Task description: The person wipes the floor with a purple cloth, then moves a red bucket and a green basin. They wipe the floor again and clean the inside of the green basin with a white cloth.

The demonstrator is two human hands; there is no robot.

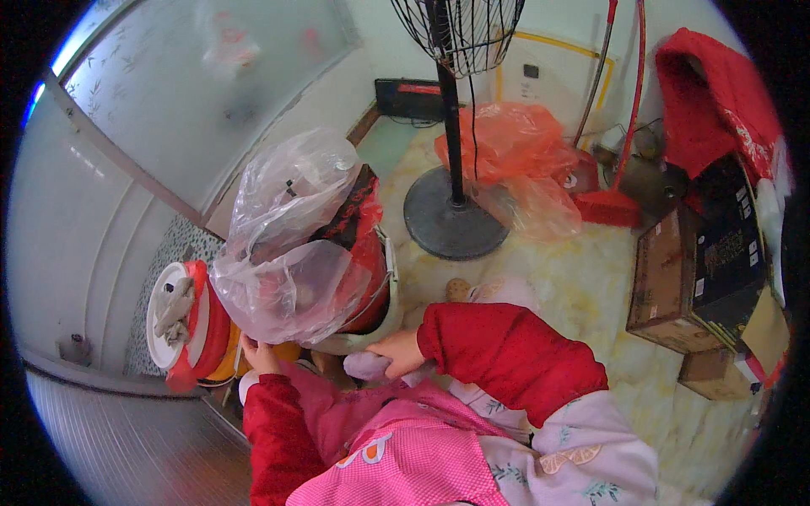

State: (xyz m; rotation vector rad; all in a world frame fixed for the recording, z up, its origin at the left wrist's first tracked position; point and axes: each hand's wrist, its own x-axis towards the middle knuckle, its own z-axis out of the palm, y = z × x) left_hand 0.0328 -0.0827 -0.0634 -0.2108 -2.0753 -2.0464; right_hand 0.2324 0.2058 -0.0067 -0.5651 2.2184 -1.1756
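Note:
My right hand (pixel 400 354) is closed around a soft-looking pale lilac object (pixel 367 365), perhaps a cloth, above my pink apron (pixel 405 455). Its exact kind is unclear. At the lower edge of a clear plastic bag (pixel 291 284), my left hand (pixel 259 357) is beside a yellow bucket (pixel 228 360); its fingertips are partly hidden, so its grip is unclear. The clear bag covers much of a white bin (pixel 393 272) with a red and black plastic bag (pixel 367 253) inside. Both my forearms wear red sleeve covers (pixel 506 354).
Left stands a red tub with a white lid (pixel 166 303) and a grey rag (pixel 176 310) on top. Ahead are a fan base (pixel 455 228), orange plastic bags (pixel 512 139) and a red broom (pixel 607 205). Cardboard boxes (pixel 664 284) stand at right; a frosted glass panel (pixel 209 95) is at left.

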